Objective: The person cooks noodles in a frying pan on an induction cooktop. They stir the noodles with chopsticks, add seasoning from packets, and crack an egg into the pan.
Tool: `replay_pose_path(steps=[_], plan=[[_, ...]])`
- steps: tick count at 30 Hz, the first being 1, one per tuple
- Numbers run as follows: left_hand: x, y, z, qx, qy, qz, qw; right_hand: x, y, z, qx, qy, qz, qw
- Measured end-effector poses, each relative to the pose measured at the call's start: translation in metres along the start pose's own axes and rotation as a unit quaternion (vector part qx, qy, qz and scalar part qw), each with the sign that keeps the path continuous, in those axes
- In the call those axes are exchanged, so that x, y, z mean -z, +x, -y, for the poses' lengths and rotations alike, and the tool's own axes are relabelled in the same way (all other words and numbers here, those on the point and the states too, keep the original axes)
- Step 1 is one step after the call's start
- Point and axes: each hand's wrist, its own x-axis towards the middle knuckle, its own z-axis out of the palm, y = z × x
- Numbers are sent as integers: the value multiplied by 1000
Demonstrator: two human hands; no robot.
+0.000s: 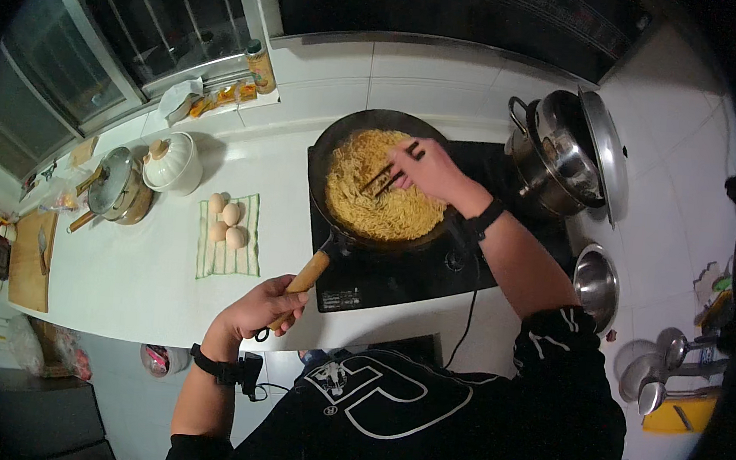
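Note:
A dark wok [332, 141] sits on a black cooktop [398, 289], filled with yellow-brown noodles [386, 214]. My left hand [268, 307] is closed round the wok's wooden handle [309, 274], near its end. Over the right part of the wok, my right hand [437, 177] grips dark chopsticks [378, 181], whose tips reach down into the noodles. My fingers partly cover the chopsticks and the noodles beneath them.
Left of the cooktop, several eggs [231, 214] lie on a striped cloth [229, 262]. Beyond them stand a white lidded pot [174, 165] and a glass-lidded saucepan [120, 189]. Stacked steel pots [554, 171] and a metal bowl [597, 287] are at the right. A knife rests on a cutting board [29, 268].

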Motion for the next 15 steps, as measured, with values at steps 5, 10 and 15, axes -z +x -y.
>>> replay_pose_path(steps=[5,10,15], plan=[[1,1,-1,-9,2,0,1000,0,-3,-4,17,-34,-1,999],[2,2,2,-12,5,1,1000,29,-15,0,-4,85,-122,989],[1,1,2,-4,2,-2,1000,44,-3,-19,-13,3,-264,964]])
